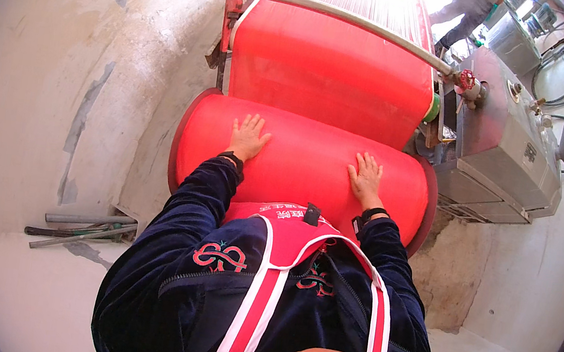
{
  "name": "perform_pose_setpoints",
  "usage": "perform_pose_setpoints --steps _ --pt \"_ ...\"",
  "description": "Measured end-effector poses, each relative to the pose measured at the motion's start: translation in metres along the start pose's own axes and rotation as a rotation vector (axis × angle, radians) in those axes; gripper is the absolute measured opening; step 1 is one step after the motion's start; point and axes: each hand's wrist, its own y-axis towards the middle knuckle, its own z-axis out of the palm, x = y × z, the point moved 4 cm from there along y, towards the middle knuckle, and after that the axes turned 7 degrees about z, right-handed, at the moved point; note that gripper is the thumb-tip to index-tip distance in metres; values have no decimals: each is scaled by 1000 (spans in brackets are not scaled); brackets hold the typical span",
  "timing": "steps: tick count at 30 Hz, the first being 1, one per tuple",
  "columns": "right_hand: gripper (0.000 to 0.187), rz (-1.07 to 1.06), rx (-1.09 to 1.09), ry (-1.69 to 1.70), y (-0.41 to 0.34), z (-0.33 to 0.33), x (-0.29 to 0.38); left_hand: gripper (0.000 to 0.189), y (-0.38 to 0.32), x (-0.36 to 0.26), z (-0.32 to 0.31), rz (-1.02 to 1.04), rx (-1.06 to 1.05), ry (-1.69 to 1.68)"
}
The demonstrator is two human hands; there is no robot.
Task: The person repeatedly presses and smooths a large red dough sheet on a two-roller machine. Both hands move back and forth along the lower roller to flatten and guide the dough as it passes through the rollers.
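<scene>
A wide flanged beam wound with bright red yarn or fabric [312, 150] lies right in front of me, against the front of my red apron. My left hand [248, 138] is laid palm down on its left half, fingers spread. Toward the right side, my right hand [366, 179] rests flat on the same red surface, holding nothing. Dark red flanges cap the roll, the left flange [177, 146] and the right flange [427, 206]. Beyond the roll, a red sheet [328, 64] stretches away and separates into fine threads at the far end.
A metal pipe [346, 14] spans the sheet, with a red valve handwheel [467, 79] at its right end. A metal machine housing [510, 147] stands at right. Loose rods [88, 228] lie on the left ledge. Another person's legs [463, 13] show at far right.
</scene>
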Motion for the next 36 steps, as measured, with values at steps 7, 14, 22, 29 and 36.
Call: perform_pose_setpoints --steps 7,14,22,29,36 --pt "54 108 -29 -53 -4 -7 -38 65 -12 44 -8 -136 -42 46" --pt "54 242 -15 -139 -16 -14 -73 65 -34 74 -18 -225 -85 62" --pt "52 331 -129 -153 -37 -31 -117 62 -56 102 -20 -269 -182 137" --pt "51 399 -111 -217 -24 -35 -115 59 -49 94 -19 -287 -301 159" --pt "50 -74 -47 45 6 14 34 58 -3 -39 3 347 -347 -25"
